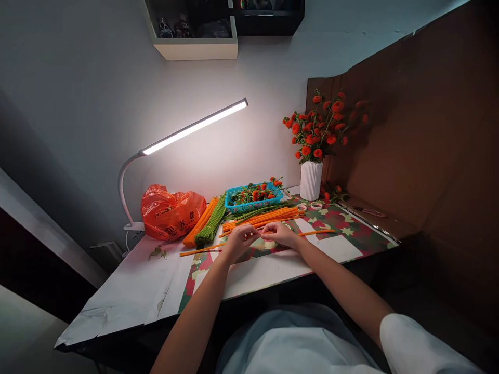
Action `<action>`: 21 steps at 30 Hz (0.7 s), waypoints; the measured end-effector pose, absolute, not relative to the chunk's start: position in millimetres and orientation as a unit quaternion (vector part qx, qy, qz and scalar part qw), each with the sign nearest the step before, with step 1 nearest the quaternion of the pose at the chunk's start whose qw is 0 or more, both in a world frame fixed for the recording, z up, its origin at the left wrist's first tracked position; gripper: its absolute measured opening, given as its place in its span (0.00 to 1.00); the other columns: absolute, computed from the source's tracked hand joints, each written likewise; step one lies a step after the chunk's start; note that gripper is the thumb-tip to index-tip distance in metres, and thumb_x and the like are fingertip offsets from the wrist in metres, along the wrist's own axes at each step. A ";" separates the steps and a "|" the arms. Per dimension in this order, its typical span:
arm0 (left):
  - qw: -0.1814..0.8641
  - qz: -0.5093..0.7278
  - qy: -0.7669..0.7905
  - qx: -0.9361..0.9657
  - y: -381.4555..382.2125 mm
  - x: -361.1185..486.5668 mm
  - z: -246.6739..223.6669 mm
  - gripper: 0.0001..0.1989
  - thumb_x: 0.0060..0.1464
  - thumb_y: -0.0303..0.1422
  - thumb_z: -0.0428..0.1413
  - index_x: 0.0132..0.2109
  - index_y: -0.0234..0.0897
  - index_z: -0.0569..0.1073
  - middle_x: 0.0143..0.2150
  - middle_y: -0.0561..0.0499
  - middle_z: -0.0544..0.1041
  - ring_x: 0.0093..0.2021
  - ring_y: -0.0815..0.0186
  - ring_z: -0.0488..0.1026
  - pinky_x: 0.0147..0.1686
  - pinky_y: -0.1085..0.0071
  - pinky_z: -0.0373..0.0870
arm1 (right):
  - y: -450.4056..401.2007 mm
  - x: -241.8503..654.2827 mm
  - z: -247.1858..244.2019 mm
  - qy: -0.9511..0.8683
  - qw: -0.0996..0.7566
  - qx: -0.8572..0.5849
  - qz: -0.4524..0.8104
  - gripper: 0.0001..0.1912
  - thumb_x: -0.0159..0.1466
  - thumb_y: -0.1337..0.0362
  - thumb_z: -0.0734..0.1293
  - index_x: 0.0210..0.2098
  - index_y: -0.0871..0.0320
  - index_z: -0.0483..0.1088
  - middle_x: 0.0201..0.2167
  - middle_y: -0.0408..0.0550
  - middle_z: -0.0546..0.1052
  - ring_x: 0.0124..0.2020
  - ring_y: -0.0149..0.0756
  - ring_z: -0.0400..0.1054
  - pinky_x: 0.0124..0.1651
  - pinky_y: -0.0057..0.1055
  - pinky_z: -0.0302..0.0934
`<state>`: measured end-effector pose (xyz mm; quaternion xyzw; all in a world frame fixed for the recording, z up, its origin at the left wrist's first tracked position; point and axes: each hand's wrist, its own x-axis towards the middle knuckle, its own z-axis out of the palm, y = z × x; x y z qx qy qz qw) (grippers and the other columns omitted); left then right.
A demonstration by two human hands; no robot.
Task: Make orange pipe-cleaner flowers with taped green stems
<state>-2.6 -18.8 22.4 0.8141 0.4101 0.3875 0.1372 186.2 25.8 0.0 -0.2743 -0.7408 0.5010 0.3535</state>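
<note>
My left hand point(240, 242) and my right hand point(279, 234) meet above the middle of the table, fingertips pinched close together. Orange stems point(317, 232) stick out to either side of the hands, one end reaching left past my left hand and one right past my right hand. What lies between the fingertips is too small to make out. Just behind the hands lies a bundle of orange stems point(268, 215). To the left are a green bundle point(211, 223) and another orange bundle point(199, 224).
A blue basket point(235, 208) with small orange flowers stands behind the bundles. At the back right is a white vase point(311, 181) of orange flowers. An orange plastic bag point(169, 213) and a lit lamp point(195, 126) are at the left. White tape rolls point(316, 206) lie near the vase.
</note>
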 end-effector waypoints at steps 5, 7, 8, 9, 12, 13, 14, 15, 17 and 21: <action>0.101 0.371 0.422 0.821 -18.1 -3.3 23.3 0.07 0.53 0.32 0.55 0.30 0.36 0.76 0.26 0.51 0.74 0.26 0.70 0.66 0.28 0.74 0.61 | 19.1 184.5 1.9 -0.818 0.373 -0.345 0.269 0.09 0.57 0.58 0.67 0.29 0.59 0.73 0.27 0.46 0.76 0.28 0.32 0.66 0.31 0.27 0.54; 0.092 0.365 0.428 0.822 -18.1 -3.2 22.9 0.07 0.52 0.31 0.55 0.29 0.36 0.75 0.26 0.51 0.74 0.26 0.70 0.65 0.27 0.74 0.61 | 16.1 184.4 3.3 -0.846 0.367 -0.350 0.163 0.07 0.58 0.61 0.66 0.30 0.57 0.74 0.27 0.46 0.77 0.29 0.34 0.67 0.32 0.27 0.53; 0.087 0.365 0.431 0.821 -18.2 -3.1 22.8 0.07 0.52 0.31 0.55 0.28 0.36 0.75 0.25 0.51 0.74 0.25 0.70 0.65 0.27 0.74 0.60 | 14.8 184.2 3.8 -0.857 0.361 -0.347 0.119 0.06 0.59 0.62 0.66 0.30 0.57 0.74 0.27 0.47 0.77 0.29 0.34 0.67 0.32 0.28 0.52; 0.083 0.365 0.435 0.819 -18.3 -2.8 22.9 0.07 0.52 0.31 0.55 0.28 0.36 0.75 0.24 0.51 0.73 0.25 0.70 0.64 0.26 0.75 0.59 | 13.7 183.9 4.0 -0.867 0.356 -0.339 0.084 0.06 0.59 0.63 0.65 0.30 0.57 0.73 0.27 0.47 0.77 0.29 0.34 0.67 0.32 0.28 0.52; 0.076 0.376 0.448 0.807 -19.2 -1.8 24.0 0.08 0.51 0.32 0.55 0.27 0.36 0.74 0.22 0.52 0.71 0.23 0.71 0.62 0.24 0.75 0.58 | 12.0 181.2 3.0 -0.880 0.348 -0.322 0.020 0.09 0.61 0.63 0.62 0.28 0.57 0.72 0.25 0.49 0.75 0.29 0.35 0.67 0.33 0.29 0.51; 0.076 0.380 0.452 0.803 -19.6 -1.4 24.4 0.08 0.51 0.32 0.55 0.26 0.36 0.74 0.21 0.53 0.71 0.22 0.71 0.62 0.24 0.75 0.58 | 11.8 179.8 2.3 -0.881 0.346 -0.322 0.010 0.10 0.62 0.63 0.62 0.27 0.58 0.72 0.25 0.50 0.75 0.29 0.36 0.66 0.33 0.29 0.51; 0.075 0.382 0.456 0.800 -19.9 -1.1 24.7 0.09 0.51 0.32 0.54 0.26 0.36 0.73 0.21 0.53 0.70 0.22 0.71 0.62 0.24 0.75 0.58 | 11.8 178.5 1.5 -0.881 0.345 -0.325 0.003 0.11 0.62 0.63 0.61 0.26 0.58 0.71 0.24 0.50 0.74 0.28 0.36 0.66 0.33 0.30 0.51; 0.073 0.384 0.458 0.799 -20.2 -0.9 24.7 0.09 0.51 0.32 0.54 0.26 0.36 0.73 0.21 0.53 0.70 0.22 0.71 0.62 0.24 0.75 0.57 | 11.8 177.3 1.0 -0.880 0.344 -0.329 -0.002 0.11 0.62 0.63 0.61 0.26 0.59 0.71 0.24 0.50 0.74 0.28 0.36 0.66 0.33 0.30 0.50; 0.053 0.381 0.458 0.801 -20.6 -0.6 23.9 0.09 0.52 0.32 0.54 0.26 0.36 0.72 0.21 0.53 0.70 0.23 0.71 0.63 0.24 0.75 0.58 | 11.8 176.0 0.8 -0.876 0.346 -0.337 -0.001 0.12 0.62 0.63 0.61 0.26 0.59 0.72 0.24 0.51 0.75 0.29 0.36 0.66 0.33 0.30 0.51; -0.036 0.364 0.445 0.817 -21.6 -0.1 20.0 0.10 0.56 0.32 0.51 0.29 0.38 0.74 0.27 0.50 0.73 0.26 0.69 0.67 0.26 0.75 0.58 | 11.5 180.4 4.4 -0.852 0.374 -0.360 0.065 0.09 0.61 0.61 0.63 0.34 0.57 0.74 0.28 0.48 0.77 0.29 0.35 0.67 0.32 0.28 0.52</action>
